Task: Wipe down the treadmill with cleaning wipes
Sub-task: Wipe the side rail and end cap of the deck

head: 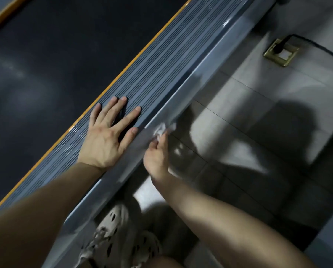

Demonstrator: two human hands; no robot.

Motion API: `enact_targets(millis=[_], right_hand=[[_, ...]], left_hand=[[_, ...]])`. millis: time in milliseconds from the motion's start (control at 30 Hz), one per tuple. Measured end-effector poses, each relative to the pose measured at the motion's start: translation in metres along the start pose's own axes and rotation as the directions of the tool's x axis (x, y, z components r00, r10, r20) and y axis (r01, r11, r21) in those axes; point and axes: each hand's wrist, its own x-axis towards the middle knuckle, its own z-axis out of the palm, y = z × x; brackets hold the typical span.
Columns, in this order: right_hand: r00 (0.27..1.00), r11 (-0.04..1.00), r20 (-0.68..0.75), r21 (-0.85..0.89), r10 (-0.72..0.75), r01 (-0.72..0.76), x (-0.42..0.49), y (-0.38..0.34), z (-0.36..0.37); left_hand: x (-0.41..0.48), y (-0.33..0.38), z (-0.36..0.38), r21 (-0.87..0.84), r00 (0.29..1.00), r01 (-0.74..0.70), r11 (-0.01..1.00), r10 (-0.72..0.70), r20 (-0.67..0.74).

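Observation:
The treadmill runs diagonally across the view: a dark belt [45, 64], a thin orange strip, a ribbed grey side rail [161, 60] and a smooth grey outer edge [206, 64]. My left hand [109, 136] lies flat on the ribbed rail with its fingers spread and nothing in it. My right hand [156, 157] presses a crumpled white wipe [163, 129] against the smooth outer edge, just right of my left thumb. The wipe and right hand are blurred.
Pale floor tiles [268, 97] lie to the right of the treadmill, crossed by dark shadows. A brass floor socket [281, 53] holds a black plug and cable at the upper right. My light perforated shoe [119, 235] rests on the floor beside the treadmill's edge.

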Motion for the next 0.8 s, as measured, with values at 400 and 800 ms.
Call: enact_targets(millis=[400,800], right_hand=[[0.981,0.952,-0.042,-0.236,0.19,-0.194,0.024,-0.05,-0.067],[0.958,0.956,-0.18,-0.15,0.222,-0.25,-0.02,-0.132,-0.032]], left_hand=[[0.0,0.0,0.001,-0.022,1.0,0.008,1.0,-0.009,-0.018],[0.001,0.004,-0.004,-0.021,1.0,0.018,1.0,-0.018,-0.014]])
